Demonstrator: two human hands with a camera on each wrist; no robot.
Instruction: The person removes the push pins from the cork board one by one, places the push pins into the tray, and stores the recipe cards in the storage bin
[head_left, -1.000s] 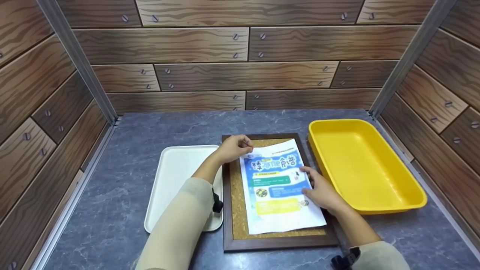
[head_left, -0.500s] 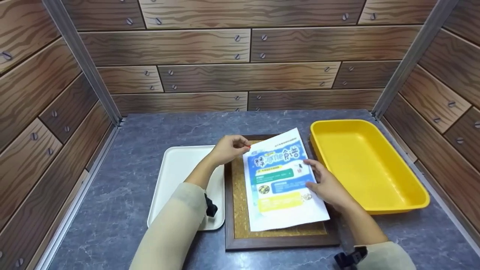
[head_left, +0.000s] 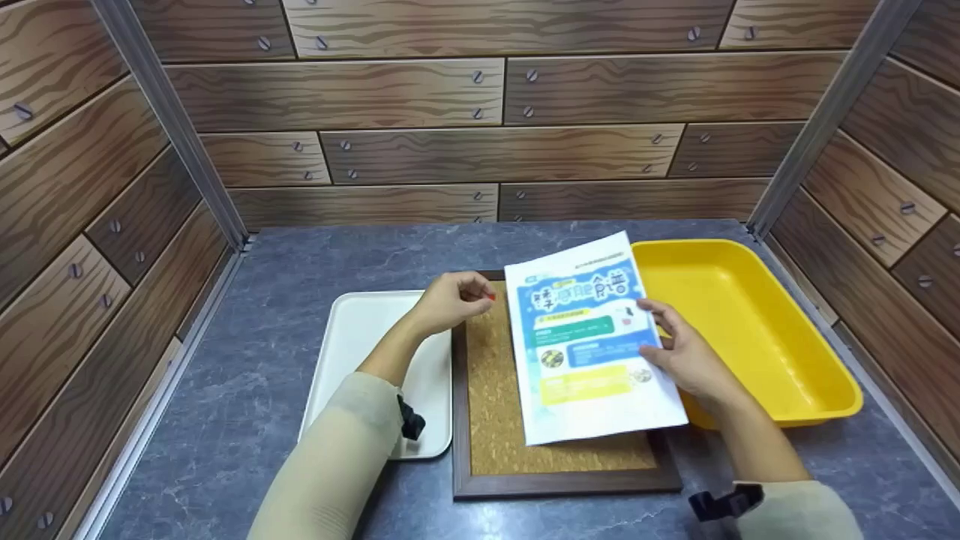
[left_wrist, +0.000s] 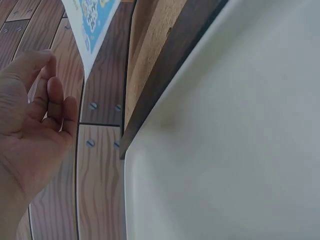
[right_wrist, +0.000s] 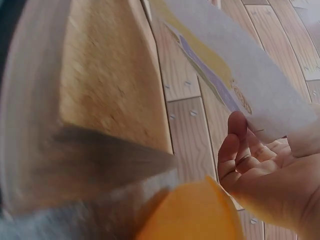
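Observation:
My right hand (head_left: 690,356) pinches the right edge of a printed paper sheet (head_left: 585,420). The sheet carries blue, green and yellow blocks and is raised at a tilt over the framed cork board (head_left: 491,405). Its upper right overlaps the yellow tub. Between thumb and fingertips, my left hand (head_left: 454,304) pinches a small red thing (head_left: 491,297), mostly hidden, above the board's upper left corner. In the left wrist view, the left hand (left_wrist: 37,107) is apart from the sheet's corner (left_wrist: 89,57). The right wrist view shows the right-hand fingers (right_wrist: 237,125) at the paper's edge.
A white tray (head_left: 360,330) lies directly left of the board, partly under my left arm. The yellow tub (head_left: 772,352) stands at the right. Wood-patterned walls (head_left: 375,97) enclose the dark marbled tabletop (head_left: 225,375) at the back and both sides.
The sheet has been lifted off the cork board and moved right and away with my right hand. My left hand, near the sheet's upper left corner before, is now apart from it.

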